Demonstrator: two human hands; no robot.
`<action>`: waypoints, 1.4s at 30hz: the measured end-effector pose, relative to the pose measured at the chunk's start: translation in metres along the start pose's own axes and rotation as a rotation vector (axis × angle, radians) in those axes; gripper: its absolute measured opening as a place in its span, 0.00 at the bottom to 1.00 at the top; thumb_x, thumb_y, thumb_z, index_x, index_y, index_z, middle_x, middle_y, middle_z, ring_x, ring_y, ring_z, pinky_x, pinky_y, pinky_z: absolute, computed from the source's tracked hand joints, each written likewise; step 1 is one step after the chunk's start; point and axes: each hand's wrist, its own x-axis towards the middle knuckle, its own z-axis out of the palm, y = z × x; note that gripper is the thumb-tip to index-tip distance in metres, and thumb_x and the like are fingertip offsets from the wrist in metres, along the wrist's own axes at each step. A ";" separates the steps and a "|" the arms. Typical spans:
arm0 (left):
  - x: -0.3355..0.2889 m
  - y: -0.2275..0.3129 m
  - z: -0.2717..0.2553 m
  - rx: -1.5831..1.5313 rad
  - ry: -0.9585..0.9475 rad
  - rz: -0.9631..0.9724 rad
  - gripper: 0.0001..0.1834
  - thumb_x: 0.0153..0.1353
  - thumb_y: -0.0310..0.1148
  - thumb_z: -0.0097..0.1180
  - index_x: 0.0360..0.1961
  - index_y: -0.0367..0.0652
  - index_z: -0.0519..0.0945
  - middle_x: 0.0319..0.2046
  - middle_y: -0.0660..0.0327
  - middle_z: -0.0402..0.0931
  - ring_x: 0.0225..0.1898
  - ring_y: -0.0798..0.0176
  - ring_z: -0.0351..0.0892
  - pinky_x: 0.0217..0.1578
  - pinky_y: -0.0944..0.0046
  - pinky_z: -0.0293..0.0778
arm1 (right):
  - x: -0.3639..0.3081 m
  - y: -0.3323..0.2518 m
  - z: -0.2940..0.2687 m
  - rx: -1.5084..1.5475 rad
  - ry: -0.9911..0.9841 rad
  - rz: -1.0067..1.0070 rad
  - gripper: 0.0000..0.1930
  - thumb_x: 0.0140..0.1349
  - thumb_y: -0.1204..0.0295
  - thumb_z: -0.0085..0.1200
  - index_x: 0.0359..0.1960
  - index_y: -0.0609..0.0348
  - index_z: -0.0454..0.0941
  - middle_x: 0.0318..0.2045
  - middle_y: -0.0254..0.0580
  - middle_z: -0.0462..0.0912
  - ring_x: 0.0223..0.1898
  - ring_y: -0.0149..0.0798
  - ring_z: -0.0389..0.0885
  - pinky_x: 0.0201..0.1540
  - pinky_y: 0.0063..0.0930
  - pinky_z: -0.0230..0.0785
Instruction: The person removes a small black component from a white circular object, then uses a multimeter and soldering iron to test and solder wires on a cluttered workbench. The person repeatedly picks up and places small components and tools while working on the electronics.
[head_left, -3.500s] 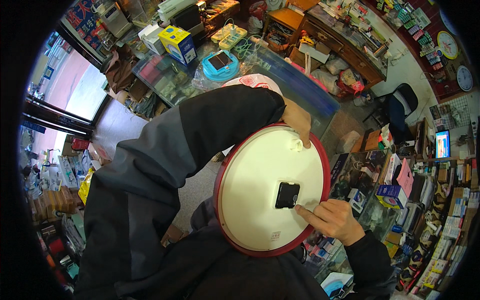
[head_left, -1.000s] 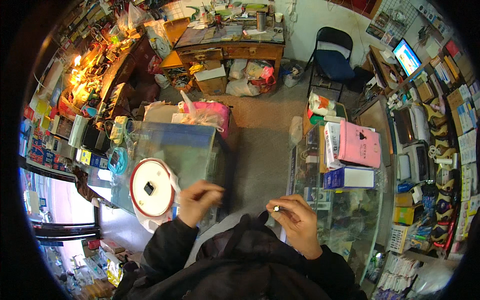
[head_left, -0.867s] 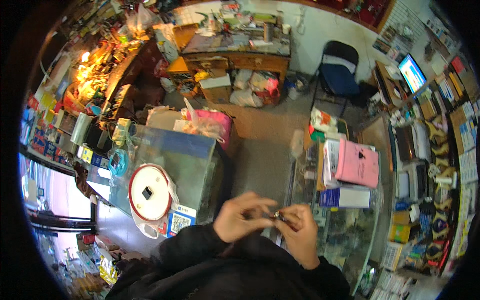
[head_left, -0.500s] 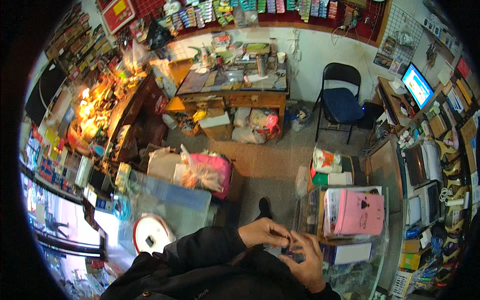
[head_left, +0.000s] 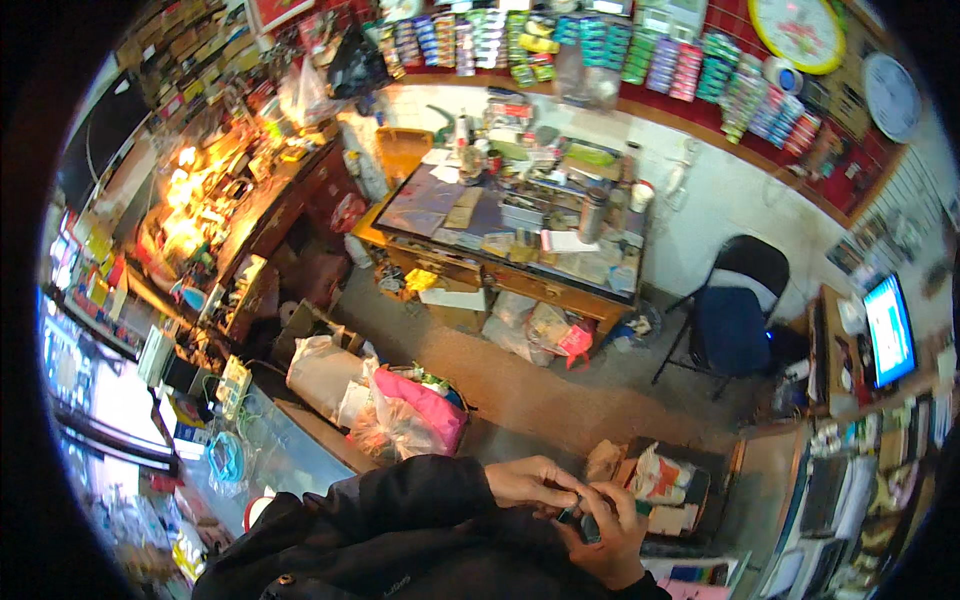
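Note:
Both my hands meet low in the middle, in front of my dark jacket. My left hand (head_left: 530, 482) comes from the left sleeve, thumb and fingers pinched together at the fingertips of the other hand. My right hand (head_left: 612, 535) curls up from below right, its fingers bent around a small dark object (head_left: 570, 517). That object sits mostly behind the fingers, so its kind cannot be made out. Whether the left fingertips grip the same object or another small piece is hidden.
A cluttered work desk (head_left: 420, 207) stands ahead, with a brightly lit bench (head_left: 262, 215) at left. A black folding chair (head_left: 735, 320) and a lit monitor (head_left: 888, 330) are at right. Nearby are a glass counter (head_left: 290, 445), a pink bag (head_left: 425, 405) and a box (head_left: 675, 518).
The view has swung, so the desk and chair appear farther right and the counter with the pink pouch has dropped nearly out of sight. My hands stay together, fingers slightly shifted.

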 end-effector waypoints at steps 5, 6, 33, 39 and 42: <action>0.012 0.050 -0.084 0.081 0.257 0.031 0.17 0.70 0.40 0.69 0.53 0.40 0.87 0.31 0.68 0.81 0.28 0.76 0.72 0.27 0.71 0.66 | 0.116 0.056 0.043 0.094 -0.121 -0.156 0.30 0.47 0.62 0.81 0.54 0.51 0.86 0.50 0.38 0.80 0.47 0.43 0.84 0.45 0.36 0.80; 0.016 0.059 -0.100 0.123 0.336 0.060 0.16 0.69 0.41 0.70 0.50 0.41 0.88 0.29 0.69 0.80 0.26 0.76 0.71 0.25 0.71 0.65 | 0.141 0.067 0.053 0.125 -0.152 -0.174 0.30 0.47 0.62 0.81 0.54 0.51 0.86 0.50 0.38 0.80 0.47 0.43 0.84 0.45 0.36 0.80; -0.267 0.314 -0.548 -0.193 0.653 0.540 0.18 0.77 0.43 0.60 0.59 0.44 0.85 0.40 0.71 0.83 0.31 0.78 0.71 0.31 0.73 0.68 | 0.708 -0.088 0.441 0.357 -0.529 -0.562 0.25 0.57 0.62 0.78 0.55 0.51 0.84 0.51 0.45 0.81 0.48 0.54 0.85 0.47 0.46 0.81; -0.447 0.346 -0.638 -0.293 0.953 0.441 0.12 0.70 0.40 0.71 0.42 0.43 0.86 0.35 0.72 0.80 0.35 0.76 0.77 0.35 0.72 0.73 | 0.803 -0.226 0.602 0.429 -0.641 -0.684 0.29 0.46 0.60 0.82 0.50 0.53 0.86 0.48 0.39 0.82 0.45 0.43 0.87 0.43 0.36 0.83; -0.514 0.364 -0.670 -0.219 1.176 0.526 0.13 0.67 0.39 0.73 0.41 0.44 0.83 0.37 0.72 0.79 0.39 0.76 0.77 0.37 0.71 0.73 | 0.842 -0.284 0.673 0.526 -0.686 -0.788 0.29 0.49 0.62 0.82 0.53 0.54 0.86 0.48 0.40 0.82 0.39 0.43 0.89 0.38 0.35 0.85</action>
